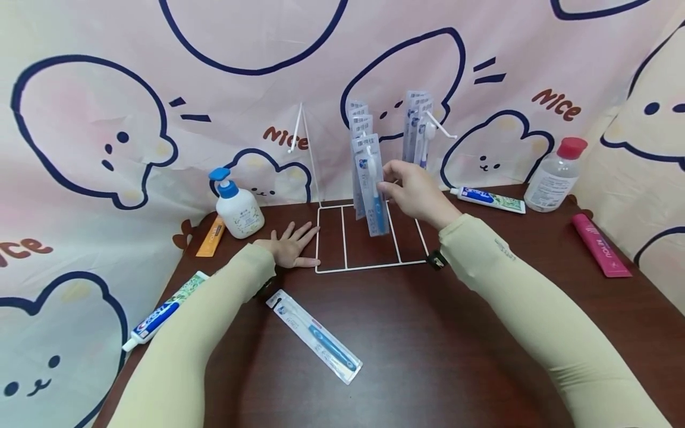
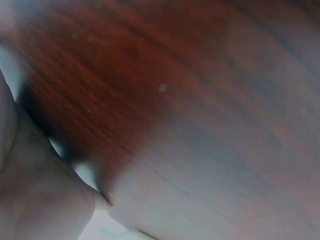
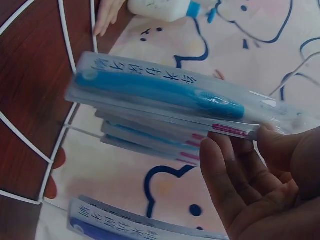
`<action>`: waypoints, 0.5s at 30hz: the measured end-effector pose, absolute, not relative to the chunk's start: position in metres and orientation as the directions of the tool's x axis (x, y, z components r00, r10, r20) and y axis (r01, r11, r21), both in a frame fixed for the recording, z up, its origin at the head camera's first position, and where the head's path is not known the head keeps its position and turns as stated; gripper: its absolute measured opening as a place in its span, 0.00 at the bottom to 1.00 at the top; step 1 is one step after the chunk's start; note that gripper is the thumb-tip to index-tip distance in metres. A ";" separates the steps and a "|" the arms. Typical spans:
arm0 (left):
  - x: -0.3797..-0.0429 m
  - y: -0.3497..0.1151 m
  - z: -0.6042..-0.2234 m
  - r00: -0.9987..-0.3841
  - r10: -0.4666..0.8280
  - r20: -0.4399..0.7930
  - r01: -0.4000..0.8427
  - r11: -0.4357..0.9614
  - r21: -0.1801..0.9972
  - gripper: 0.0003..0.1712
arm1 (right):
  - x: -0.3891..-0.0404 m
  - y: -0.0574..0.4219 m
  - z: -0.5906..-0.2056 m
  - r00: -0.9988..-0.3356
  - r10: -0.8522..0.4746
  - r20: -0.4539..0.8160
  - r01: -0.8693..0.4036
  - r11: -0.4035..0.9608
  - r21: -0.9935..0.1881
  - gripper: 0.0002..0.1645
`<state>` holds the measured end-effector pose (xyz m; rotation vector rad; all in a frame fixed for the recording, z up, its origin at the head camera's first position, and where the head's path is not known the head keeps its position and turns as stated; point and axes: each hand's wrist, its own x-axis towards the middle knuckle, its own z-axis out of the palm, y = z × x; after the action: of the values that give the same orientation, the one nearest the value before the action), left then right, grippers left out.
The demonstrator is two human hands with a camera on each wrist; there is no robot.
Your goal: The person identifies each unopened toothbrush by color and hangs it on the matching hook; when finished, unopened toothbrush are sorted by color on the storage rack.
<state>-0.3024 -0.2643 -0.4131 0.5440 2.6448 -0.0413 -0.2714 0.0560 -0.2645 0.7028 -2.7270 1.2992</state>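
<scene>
A blue-handled toothbrush in a clear blister pack (image 1: 371,196) hangs at the front of a row of similar packs (image 1: 357,125) on a white wire display rack (image 1: 369,267). My right hand (image 1: 414,189) pinches this front pack by its side edge. In the right wrist view the thumb (image 3: 267,142) lies at the pack's edge, other fingers behind. My left hand (image 1: 289,245) rests on the table with fingers spread, its fingertips at the rack's left base wire. Another packaged blue toothbrush (image 1: 316,336) lies on the table before the rack. The left wrist view shows mostly table.
More packs (image 1: 417,128) hang on the rack's right hook; its left hook (image 1: 296,128) is bare. Leftward are a pump bottle (image 1: 239,208), an orange tube (image 1: 211,236) and a toothpaste tube (image 1: 166,309). Rightward are another toothpaste (image 1: 489,199), a red-capped bottle (image 1: 553,178) and a pink tube (image 1: 600,245).
</scene>
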 end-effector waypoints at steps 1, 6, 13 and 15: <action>-0.303 -0.265 -0.415 -0.826 0.368 -0.427 0.380 0.923 0.058 0.58 | -0.275 0.055 -0.265 -0.899 -0.379 0.219 -0.409 0.552 -0.726 0.07; -0.306 -0.267 -0.424 -0.833 0.355 -0.424 0.371 0.927 0.046 0.58 | -0.285 0.049 -0.266 -0.902 -0.383 0.198 -0.398 0.563 -0.725 0.07; -0.306 -0.267 -0.423 -0.835 0.353 -0.423 0.367 0.929 0.052 0.58 | -0.281 0.052 -0.275 -0.927 -0.352 0.128 -0.334 0.622 -0.708 0.17; -0.305 -0.267 -0.419 -0.833 0.358 -0.422 0.371 0.927 0.054 0.58 | -0.274 0.053 -0.283 -0.935 -0.325 0.140 -0.331 0.664 -0.670 0.22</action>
<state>-0.3048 -0.2668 -0.4193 0.5277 2.6513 -0.0421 -0.2738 0.0533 -0.2829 0.5635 -2.8580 1.1538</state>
